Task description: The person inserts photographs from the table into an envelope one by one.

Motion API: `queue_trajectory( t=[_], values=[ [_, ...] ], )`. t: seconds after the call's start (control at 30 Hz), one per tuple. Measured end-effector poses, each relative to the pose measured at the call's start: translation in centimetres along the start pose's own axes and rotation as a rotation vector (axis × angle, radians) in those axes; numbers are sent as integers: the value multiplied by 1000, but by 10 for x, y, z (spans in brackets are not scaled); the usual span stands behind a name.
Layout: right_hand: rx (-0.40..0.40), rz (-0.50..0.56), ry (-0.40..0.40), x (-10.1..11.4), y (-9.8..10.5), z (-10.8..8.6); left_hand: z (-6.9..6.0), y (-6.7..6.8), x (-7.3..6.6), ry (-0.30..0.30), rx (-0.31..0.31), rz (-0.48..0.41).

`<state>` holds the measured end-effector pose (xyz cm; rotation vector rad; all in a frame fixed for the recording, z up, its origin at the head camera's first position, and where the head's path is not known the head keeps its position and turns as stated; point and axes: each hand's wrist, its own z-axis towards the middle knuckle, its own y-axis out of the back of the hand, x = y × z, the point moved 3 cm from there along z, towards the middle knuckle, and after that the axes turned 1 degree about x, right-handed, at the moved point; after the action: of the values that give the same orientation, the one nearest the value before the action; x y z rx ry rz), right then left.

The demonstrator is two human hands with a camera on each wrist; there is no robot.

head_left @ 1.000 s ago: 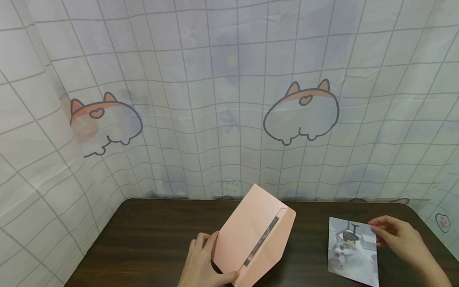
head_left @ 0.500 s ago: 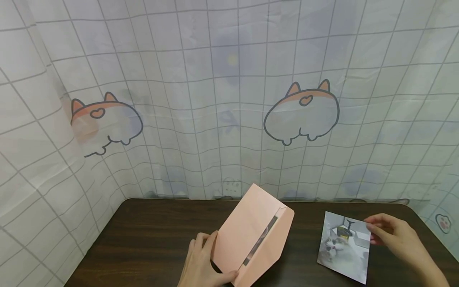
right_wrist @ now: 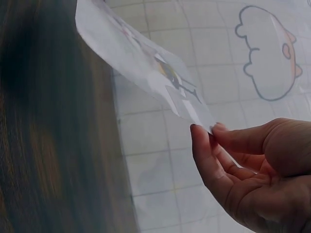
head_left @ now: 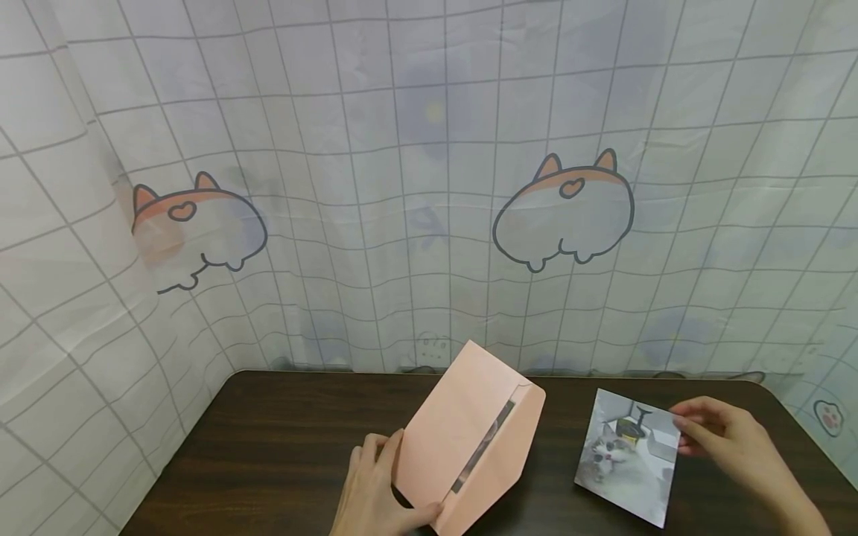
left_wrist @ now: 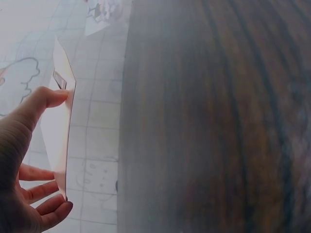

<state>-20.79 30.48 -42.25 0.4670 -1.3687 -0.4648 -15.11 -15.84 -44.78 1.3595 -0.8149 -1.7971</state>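
My left hand (head_left: pixel 375 484) grips the lower left end of a pink envelope (head_left: pixel 449 432), thumb on the front by the flap and fingers behind. The envelope is tilted above the table, its flap folded out toward me, and a dark strip of something inside shows in its slot. In the left wrist view the envelope (left_wrist: pixel 59 126) appears nearly edge-on between thumb and fingers. My right hand (head_left: pixel 733 443) pinches the upper right corner of a photo (head_left: pixel 626 458) of a cat. From the right wrist view, thumb and index finger hold the corner of the photo (right_wrist: pixel 141 63).
A dark wood-grain table (head_left: pixel 268 447) lies below both hands. Behind it hangs a white gridded curtain (head_left: pixel 375 186) with cartoon corgi prints, reaching down to the table's back edge.
The photo in my right hand has moved left toward the envelope and turned slightly clockwise. My left hand and the envelope have shifted only a little to the left.
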Motion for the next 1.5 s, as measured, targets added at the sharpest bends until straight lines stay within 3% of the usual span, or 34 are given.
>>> queue_trajectory(
  t=[0.37,1.2,1.5],
  values=[
    [24,40,1,11,-8,-1,0,0,-1,16,-24,17],
    [42,177,101,28,-15,-9,-1,1,-3,6,-41,37],
    [63,287,107,35,-18,-12,-2,2,-5,-8,-63,66]
  ],
)
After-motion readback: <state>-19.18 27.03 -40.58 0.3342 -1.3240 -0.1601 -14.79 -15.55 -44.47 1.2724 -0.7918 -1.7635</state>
